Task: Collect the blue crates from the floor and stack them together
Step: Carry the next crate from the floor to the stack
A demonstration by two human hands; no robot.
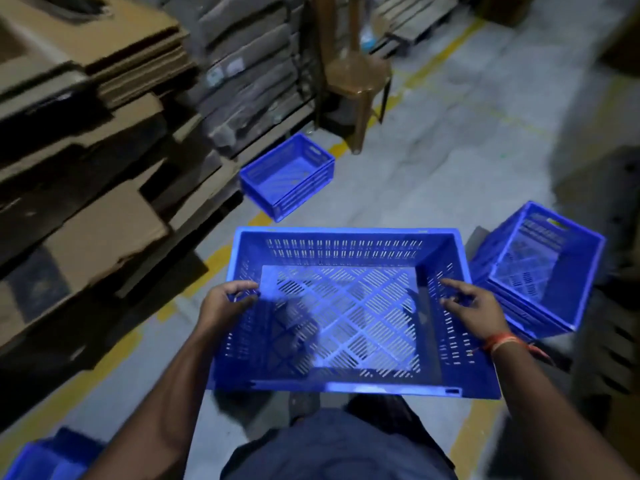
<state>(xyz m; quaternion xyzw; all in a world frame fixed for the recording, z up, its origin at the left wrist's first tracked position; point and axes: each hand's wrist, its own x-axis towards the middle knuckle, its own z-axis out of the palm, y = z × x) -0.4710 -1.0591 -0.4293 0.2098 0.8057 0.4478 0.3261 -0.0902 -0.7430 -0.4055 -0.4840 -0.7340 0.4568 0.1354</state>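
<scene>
Carried crate: held off the floor at waist level, open side up, long axis L-R across the body. Left hand grips the left wall, fingers curled over the rim; right hand grips the right wall, index finger extended. Stack of crates sits on the floor just right of the carried unit, nearer the right hand, tilted. Single crate lies fwd-left near the yellow line. Likely next: swing right, lower onto stack.
</scene>
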